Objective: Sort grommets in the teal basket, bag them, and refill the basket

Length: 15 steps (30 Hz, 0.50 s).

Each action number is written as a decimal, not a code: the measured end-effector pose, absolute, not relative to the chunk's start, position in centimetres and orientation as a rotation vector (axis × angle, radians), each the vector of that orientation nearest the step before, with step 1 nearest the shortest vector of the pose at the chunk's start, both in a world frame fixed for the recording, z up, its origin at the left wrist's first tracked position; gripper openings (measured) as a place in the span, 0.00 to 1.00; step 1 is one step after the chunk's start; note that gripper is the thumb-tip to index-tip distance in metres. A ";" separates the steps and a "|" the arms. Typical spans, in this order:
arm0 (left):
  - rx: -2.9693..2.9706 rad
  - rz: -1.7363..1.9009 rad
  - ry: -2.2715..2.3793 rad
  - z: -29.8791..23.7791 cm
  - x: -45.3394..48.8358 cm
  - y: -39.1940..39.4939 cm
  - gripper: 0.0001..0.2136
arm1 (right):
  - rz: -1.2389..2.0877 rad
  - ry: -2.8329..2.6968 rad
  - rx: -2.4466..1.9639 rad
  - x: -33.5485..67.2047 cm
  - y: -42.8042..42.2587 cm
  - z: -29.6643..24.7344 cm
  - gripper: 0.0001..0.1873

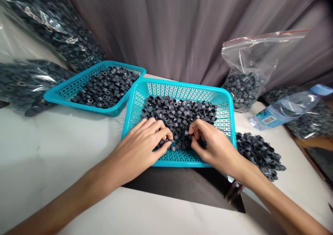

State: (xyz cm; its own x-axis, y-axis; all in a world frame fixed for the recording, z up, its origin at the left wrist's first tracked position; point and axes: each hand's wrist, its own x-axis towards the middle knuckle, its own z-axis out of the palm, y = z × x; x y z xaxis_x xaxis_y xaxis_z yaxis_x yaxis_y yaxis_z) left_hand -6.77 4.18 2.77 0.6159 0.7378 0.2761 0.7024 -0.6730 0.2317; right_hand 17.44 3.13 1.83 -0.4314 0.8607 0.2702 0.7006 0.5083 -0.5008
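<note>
A turquoise plastic basket [182,164] stands in front of me with many small dark grey tube-shaped plastic pieces [179,111] heaped in it. My left hand [147,137] reaches over the basket's left front side. Its thumb and fingers are closed at the tips over the pieces, and a dark bit shows between them, too little to name. On the right, my right hand [212,141] comes in over the front rim, thumb and forefinger bent together around a small dark grey plastic piece. The rest of its fingers are curled under and partly hidden.
A second turquoise basket [78,106] with like pieces sits at the left. Filled clear bags [39,78] lie beyond it. At right are a zip bag [244,85], a water bottle [286,106] and a loose pile [260,155]. A grey curtain [169,30] hangs behind.
</note>
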 end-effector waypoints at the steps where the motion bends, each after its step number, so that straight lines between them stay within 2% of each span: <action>1: 2.731 0.544 1.216 2.8 -6.8 4.2 0.04 | 0.414 -2.275 -1.263 17.4 3.1 2.0 0.12; 8: 2.722 0.584 1.207 3.0 -6.7 4.1 0.06 | 0.281 -2.411 -1.107 17.2 3.0 2.7 0.09; 15: 2.692 0.587 1.215 3.0 -6.8 4.0 0.07 | 0.286 -2.447 -1.079 17.3 3.0 2.6 0.08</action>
State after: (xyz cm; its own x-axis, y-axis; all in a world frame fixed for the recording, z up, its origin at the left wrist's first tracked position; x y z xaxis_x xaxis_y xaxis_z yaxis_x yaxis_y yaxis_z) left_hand -6.78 4.02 3.00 0.6000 0.7437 0.2947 0.6930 -0.6673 0.2730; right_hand 17.29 2.98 2.65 -0.5936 0.7398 0.3167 0.6469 0.6728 -0.3591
